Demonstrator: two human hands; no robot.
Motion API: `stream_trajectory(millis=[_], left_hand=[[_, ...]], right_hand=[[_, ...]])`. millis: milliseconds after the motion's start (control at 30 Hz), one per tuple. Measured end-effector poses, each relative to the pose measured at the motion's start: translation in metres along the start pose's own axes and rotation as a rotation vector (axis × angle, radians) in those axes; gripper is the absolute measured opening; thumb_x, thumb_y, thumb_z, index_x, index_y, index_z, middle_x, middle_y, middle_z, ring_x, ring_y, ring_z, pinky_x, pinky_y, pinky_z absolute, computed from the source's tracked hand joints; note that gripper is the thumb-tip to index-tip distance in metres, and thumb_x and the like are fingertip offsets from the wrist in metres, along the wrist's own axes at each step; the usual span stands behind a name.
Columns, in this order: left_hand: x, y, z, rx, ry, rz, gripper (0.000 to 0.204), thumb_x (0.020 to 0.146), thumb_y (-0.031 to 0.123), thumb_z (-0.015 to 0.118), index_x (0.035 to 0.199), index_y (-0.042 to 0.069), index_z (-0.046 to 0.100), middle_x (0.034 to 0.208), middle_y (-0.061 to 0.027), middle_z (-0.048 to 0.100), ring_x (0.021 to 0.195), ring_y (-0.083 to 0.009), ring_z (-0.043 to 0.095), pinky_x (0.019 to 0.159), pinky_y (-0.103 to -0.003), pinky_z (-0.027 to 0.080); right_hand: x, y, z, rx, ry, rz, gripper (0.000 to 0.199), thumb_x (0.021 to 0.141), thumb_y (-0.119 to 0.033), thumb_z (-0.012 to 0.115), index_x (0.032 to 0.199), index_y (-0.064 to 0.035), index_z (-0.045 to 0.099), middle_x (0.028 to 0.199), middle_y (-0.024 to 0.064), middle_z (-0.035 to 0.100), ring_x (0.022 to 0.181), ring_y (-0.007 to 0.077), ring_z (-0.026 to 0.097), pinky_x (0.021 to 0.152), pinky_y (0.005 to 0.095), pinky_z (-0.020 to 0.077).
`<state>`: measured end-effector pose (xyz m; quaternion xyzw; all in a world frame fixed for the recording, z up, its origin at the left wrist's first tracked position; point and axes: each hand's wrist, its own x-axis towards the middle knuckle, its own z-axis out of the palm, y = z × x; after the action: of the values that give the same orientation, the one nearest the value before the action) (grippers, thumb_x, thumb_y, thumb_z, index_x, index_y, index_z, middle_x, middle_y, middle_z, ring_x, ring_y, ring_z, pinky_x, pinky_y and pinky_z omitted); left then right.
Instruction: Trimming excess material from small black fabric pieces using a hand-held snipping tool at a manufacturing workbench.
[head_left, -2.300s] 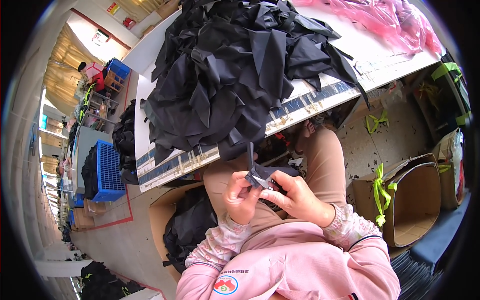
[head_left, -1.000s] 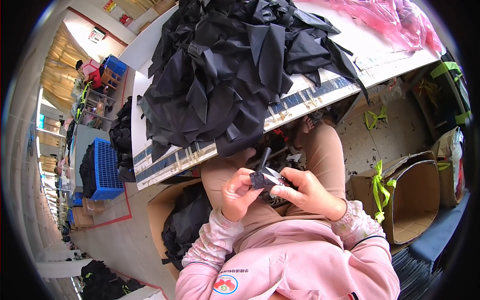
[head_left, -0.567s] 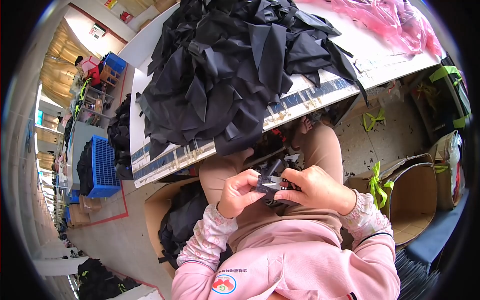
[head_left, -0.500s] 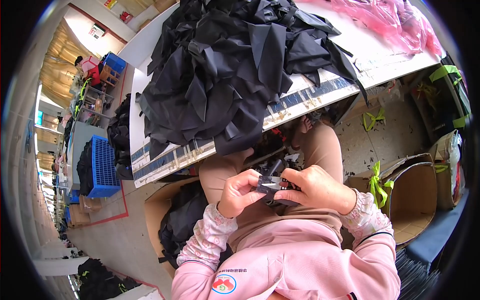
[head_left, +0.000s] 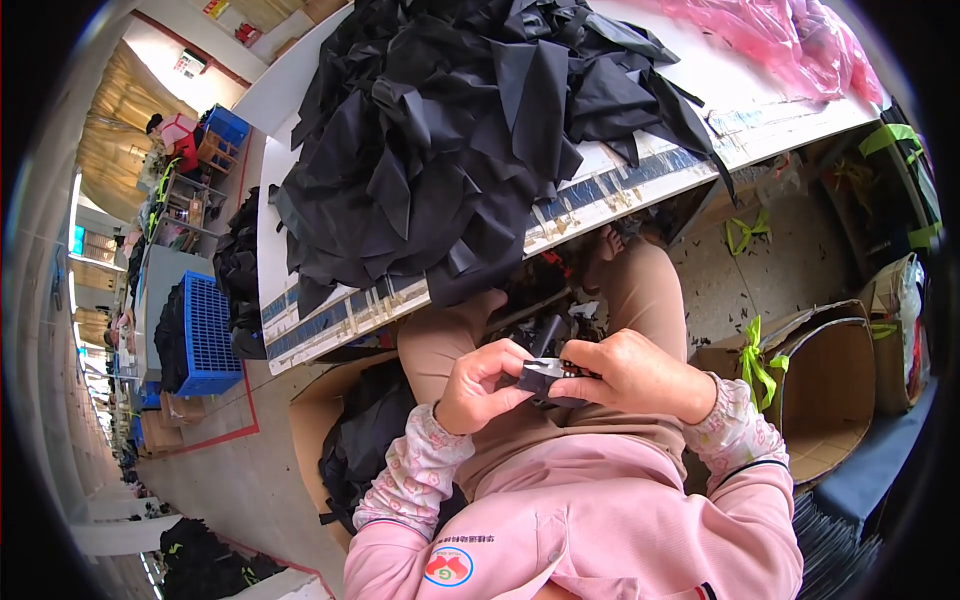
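While left hand [head_left: 482, 392] pinches fabric [head_left: 538, 378], right hand [head_left: 640, 375] opposite, curled

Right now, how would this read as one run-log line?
left hand: pinching black fabric piece | right hand: holding snips, blades at fabric piece | white table: black fabric heap

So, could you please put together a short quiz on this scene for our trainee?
1. Multiple choice: what is the left hand pinching? A) pink plastic; B) black fabric; C) a green tie.
2. True or false: the right hand holds the snips.
3. Fill in the colour: the fabric pile lies on a ____ table.

Key: 1. B, black fabric. 2. True. 3. White.
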<state>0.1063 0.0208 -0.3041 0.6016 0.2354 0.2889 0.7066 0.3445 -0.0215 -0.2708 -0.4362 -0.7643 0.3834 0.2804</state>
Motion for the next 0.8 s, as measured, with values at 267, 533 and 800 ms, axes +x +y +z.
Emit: stream_trajectory(millis=[267, 533, 800], left_hand=[[0.003, 0.004, -0.007, -0.004, -0.054, -0.030, 0.014, 0.078, -0.005, 0.065, 0.092, -0.002, 0.064, 0.099, -0.0085, 0.058, 0.090, -0.0162, 0.056, 0.083, -0.027, 0.044], [0.017, 0.014, -0.025, -0.090, -0.314, -0.169, 0.011, 0.079, -0.002, 0.066, 0.089, -0.003, 0.063, 0.095, -0.0075, 0.059, 0.090, -0.0150, 0.055, 0.082, -0.027, 0.043], [0.029, 0.014, -0.036, -0.229, -0.521, -0.373, 0.015, 0.077, 0.006, 0.070, 0.082, -0.004, 0.060, 0.088, -0.0081, 0.056, 0.083, -0.0164, 0.051, 0.075, -0.029, 0.041]], right_hand=[[-0.004, 0.003, -0.004, 0.053, -0.054, 0.035, 0.038, 0.088, -0.035, 0.064, 0.078, 0.0005, 0.056, 0.056, 0.0201, 0.053, 0.057, 0.0407, 0.056, 0.051, 0.0458, 0.0430], [-0.004, -0.002, -0.008, 0.004, -0.103, 0.019, 0.037, 0.087, -0.037, 0.065, 0.081, -0.0012, 0.058, 0.055, 0.0178, 0.054, 0.055, 0.0387, 0.057, 0.052, 0.0445, 0.0441], [-0.003, -0.004, -0.009, -0.076, -0.191, -0.064, 0.038, 0.086, -0.040, 0.064, 0.083, -0.0029, 0.058, 0.059, 0.0154, 0.059, 0.057, 0.0366, 0.060, 0.054, 0.0423, 0.0477]])
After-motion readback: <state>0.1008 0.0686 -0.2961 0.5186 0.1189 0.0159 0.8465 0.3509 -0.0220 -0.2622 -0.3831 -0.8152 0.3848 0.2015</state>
